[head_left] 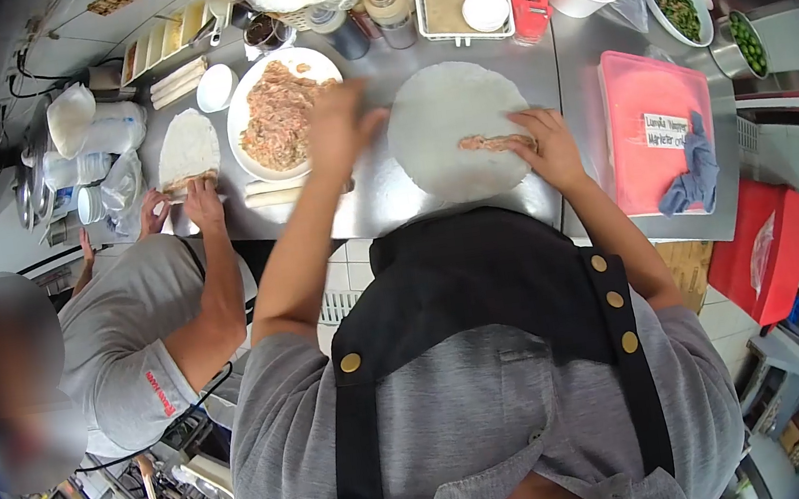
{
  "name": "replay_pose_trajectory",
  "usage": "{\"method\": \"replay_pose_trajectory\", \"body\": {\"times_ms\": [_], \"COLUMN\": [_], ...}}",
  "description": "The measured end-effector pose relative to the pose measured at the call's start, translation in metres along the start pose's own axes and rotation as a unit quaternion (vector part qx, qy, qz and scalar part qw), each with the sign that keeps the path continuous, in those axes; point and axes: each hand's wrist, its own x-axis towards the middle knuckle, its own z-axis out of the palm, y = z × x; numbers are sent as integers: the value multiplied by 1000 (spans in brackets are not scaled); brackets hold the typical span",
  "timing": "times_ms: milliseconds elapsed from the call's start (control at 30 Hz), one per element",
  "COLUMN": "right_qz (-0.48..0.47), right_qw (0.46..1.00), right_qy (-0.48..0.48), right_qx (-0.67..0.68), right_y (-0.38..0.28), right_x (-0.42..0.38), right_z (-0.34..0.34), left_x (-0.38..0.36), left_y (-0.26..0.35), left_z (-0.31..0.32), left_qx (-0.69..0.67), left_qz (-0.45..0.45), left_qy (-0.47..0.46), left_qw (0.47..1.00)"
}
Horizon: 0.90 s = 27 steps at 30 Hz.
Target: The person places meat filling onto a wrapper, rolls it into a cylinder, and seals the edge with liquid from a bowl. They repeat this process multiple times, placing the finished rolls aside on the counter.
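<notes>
A round white wrapper (446,102) lies flat on the steel counter in front of me. Across its right half runs a thin strip of meat filling (486,143). My right hand (552,146) rests at the wrapper's right edge, its fingers spread and touching the end of the strip. Over the right rim of a white plate (243,134) is my left hand (342,131), smeared by motion, so its fingers are not clear. Minced meat (279,112) is heaped on that plate.
At the left a co-worker's hands (202,205) roll another wrapper (187,146). Rolled pieces (282,196) lie below the plate. Bottles (389,17) and a white basket (466,37) stand behind. A red-lidded container (637,97) with a blue cloth (697,170) is at the right.
</notes>
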Motion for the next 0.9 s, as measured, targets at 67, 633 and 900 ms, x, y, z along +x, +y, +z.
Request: {"method": "replay_pose_trajectory", "body": {"times_ms": [67, 633, 900], "right_qz": [19, 76, 90], "right_qw": [1000, 996, 995], "right_qy": [-7, 40, 40], "right_qx": [4, 17, 14], "right_y": [0, 9, 13], "right_x": [-4, -21, -30], "right_z": [-4, -16, -21], "left_x": [2, 36, -13], "left_y": [-56, -104, -72], "left_z": [-27, -65, -49], "left_qx": [47, 99, 207], "left_qz": [-84, -174, -66], "left_qy": [58, -244, -161], "left_qw": [994, 949, 963]}}
